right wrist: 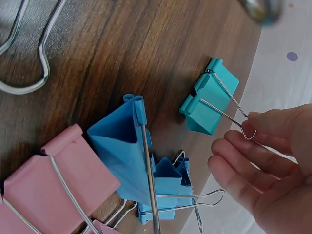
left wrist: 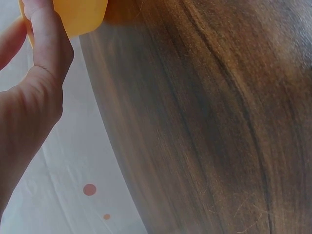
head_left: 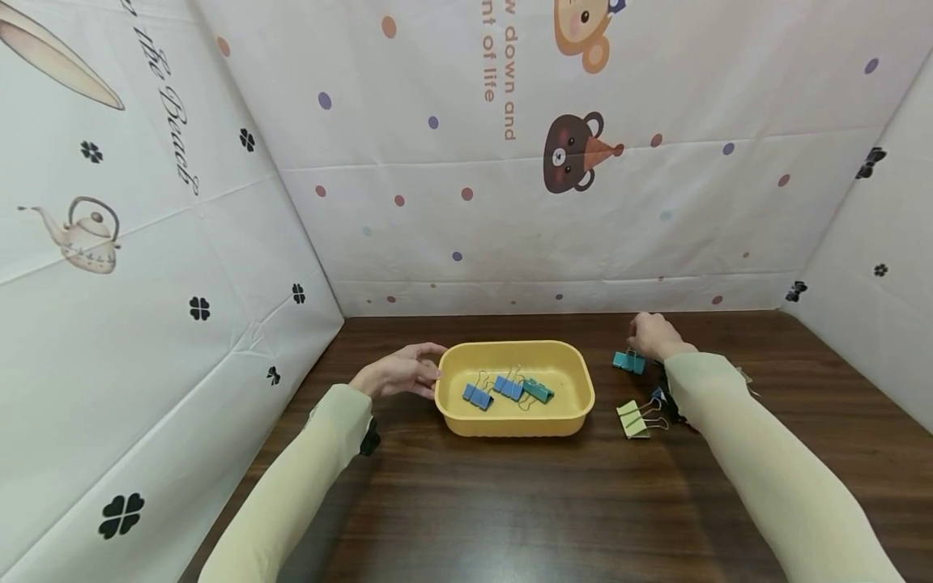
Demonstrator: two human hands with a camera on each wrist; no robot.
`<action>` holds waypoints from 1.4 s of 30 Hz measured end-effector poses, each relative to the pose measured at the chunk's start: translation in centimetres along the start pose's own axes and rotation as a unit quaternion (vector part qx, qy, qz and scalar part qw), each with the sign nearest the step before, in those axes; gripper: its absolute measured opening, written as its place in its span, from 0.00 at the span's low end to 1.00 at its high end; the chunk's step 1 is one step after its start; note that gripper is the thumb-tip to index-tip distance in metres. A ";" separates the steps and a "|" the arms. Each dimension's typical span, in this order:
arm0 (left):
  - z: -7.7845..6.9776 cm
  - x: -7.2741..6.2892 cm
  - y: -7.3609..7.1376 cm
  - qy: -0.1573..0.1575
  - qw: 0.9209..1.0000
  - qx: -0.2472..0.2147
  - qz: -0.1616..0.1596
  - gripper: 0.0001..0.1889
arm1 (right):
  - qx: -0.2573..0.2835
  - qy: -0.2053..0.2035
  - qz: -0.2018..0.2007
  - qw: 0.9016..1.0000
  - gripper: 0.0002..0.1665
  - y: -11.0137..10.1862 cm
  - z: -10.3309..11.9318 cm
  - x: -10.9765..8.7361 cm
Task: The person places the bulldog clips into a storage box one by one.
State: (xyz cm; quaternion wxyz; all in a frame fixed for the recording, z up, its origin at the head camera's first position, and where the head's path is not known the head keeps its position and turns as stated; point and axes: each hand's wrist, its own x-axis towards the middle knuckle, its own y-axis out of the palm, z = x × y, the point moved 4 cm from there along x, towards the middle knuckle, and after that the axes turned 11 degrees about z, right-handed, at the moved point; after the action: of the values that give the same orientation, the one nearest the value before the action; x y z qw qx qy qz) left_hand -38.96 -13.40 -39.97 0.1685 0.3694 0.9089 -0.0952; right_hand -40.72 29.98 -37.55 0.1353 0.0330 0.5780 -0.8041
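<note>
In the head view my left hand (head_left: 404, 372) is at the left end of a yellow plastic basket (head_left: 516, 425), its relaxed fingers touching the outer wall. The left wrist view shows those fingers (left wrist: 46, 44) against the yellow basket wall (left wrist: 80, 17). My right hand (right wrist: 265, 165) pinches the wire handle of a teal binder clip (right wrist: 210, 97) between thumb and fingertips. Inside the basket lie two blue binder clips (head_left: 478, 396) and a green binder clip (head_left: 538, 390).
Right of the basket lies a pale yellow-green binder clip (head_left: 632, 420). Blue binder clips (right wrist: 119, 146) and a pink binder clip (right wrist: 56, 183) sit near my right hand, partly under the forearm in the head view. Printed white sheets (head_left: 452, 235) wall the dark wooden table (head_left: 481, 502).
</note>
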 end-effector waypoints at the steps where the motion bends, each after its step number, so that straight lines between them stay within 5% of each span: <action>1: 0.0 0.0 0.0 0.000 1.000 0.001 0.000 0.31 | 0.000 0.003 0.001 1.000 0.15 0.0 -0.1 0.1; 7: 0.0 0.1 -0.1 -0.001 1.000 0.004 -0.002 0.31 | 0.014 -0.011 -0.012 1.000 0.17 0.0 -0.3 0.1; 13: 0.1 0.1 -0.1 -0.002 1.000 0.005 0.000 0.31 | 0.084 -0.042 -0.038 0.995 0.18 -0.2 -0.3 -0.4; 22: 0.0 0.1 -0.1 -0.003 1.000 0.004 -0.001 0.31 | 0.166 -0.033 -0.034 0.985 0.14 0.0 -0.8 -0.4; 42: -0.1 -0.1 0.1 -0.003 1.000 0.004 0.001 0.31 | 0.208 -0.035 -0.038 0.977 0.12 -0.9 0.3 -0.5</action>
State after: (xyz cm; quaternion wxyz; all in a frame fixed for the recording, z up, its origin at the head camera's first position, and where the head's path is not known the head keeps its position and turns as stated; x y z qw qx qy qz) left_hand -38.85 -13.40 -39.89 0.1696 0.3709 0.9076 -0.0996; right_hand -40.40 30.05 -36.53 0.1149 0.0105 0.3939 -0.9119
